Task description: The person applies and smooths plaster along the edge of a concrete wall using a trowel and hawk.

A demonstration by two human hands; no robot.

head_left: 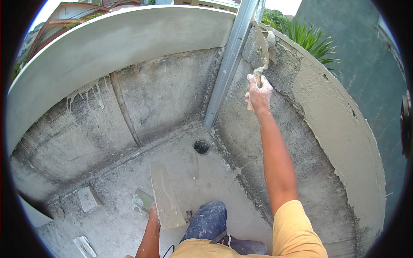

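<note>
My right hand is closed round the handle of a trowel, its thumb up along the neck. The trowel's blade is smeared with wet plaster and stands on edge against the top of the right wall, beside a lump of plaster. Low on the left, my left hand grips a long flat board coated with grey plaster; the board hides most of its fingers. Fresh plaster covers the upper band of the right wall, with rough bare concrete below.
An upright metal post stands in the corner. A round drain hole opens in the floor near it. On the floor lie a green block-like piece, a pale block and a whitish bar. A spiky plant grows behind the wall.
</note>
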